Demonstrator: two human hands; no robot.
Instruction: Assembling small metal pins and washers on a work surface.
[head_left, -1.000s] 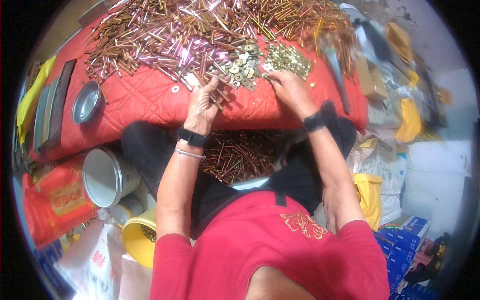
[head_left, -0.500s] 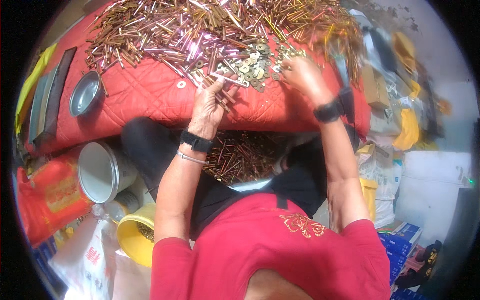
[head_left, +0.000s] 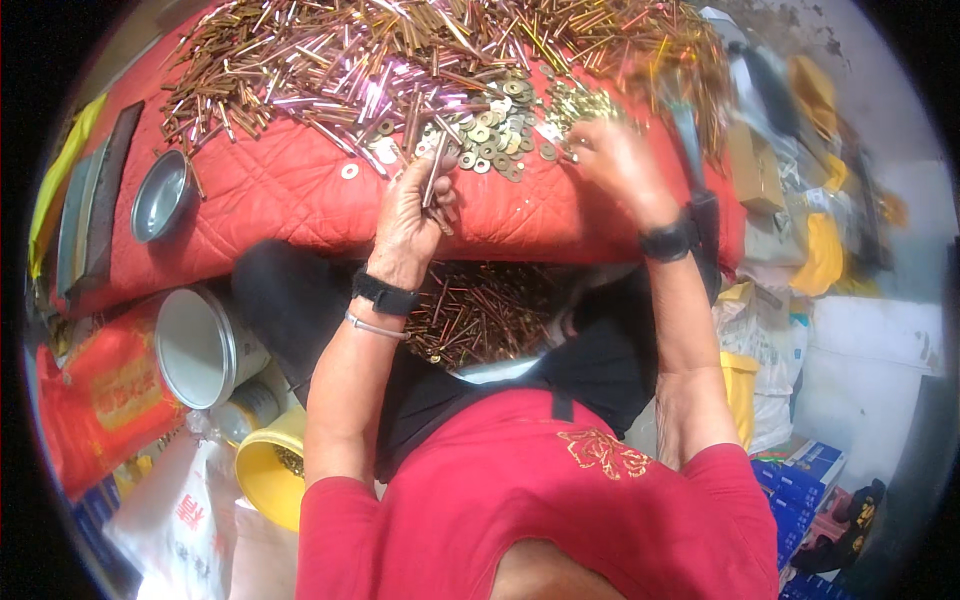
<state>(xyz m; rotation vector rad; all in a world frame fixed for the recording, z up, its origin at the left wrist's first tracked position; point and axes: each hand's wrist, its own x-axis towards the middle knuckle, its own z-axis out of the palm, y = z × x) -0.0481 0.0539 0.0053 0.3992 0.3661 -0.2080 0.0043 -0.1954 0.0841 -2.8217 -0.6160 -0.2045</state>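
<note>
My left hand (head_left: pixel 412 205) is closed around several thin, copper-coloured metal rods (head_left: pixel 436 170), which stick up past the fingers. Just beyond it lies a patch of flat metal washers (head_left: pixel 490 135) with a large heap of loose rods (head_left: pixel 330 75) behind them. My right hand (head_left: pixel 618 165) is at the near edge of a small pile of tiny pale brass-coloured pieces (head_left: pixel 580 102). Its fingers are bent and drawn together; whatever they pinch is too small and blurred to name. One single washer (head_left: pixel 349 171) rests apart on the red quilted cover (head_left: pixel 290 200).
A metal bowl (head_left: pixel 163 200) sits at the cover's left edge. Below it stand a pale bucket (head_left: pixel 195 345) and a yellow bucket (head_left: pixel 270 475). More rods (head_left: pixel 475 320) fill a container between my legs. Bags and boxes (head_left: pixel 755 165) crowd the right side.
The rods in my left hand have turned from lying crosswise to pointing upward, and that hand has shifted slightly left and nearer. My right hand has moved slightly to the right and nearer.
</note>
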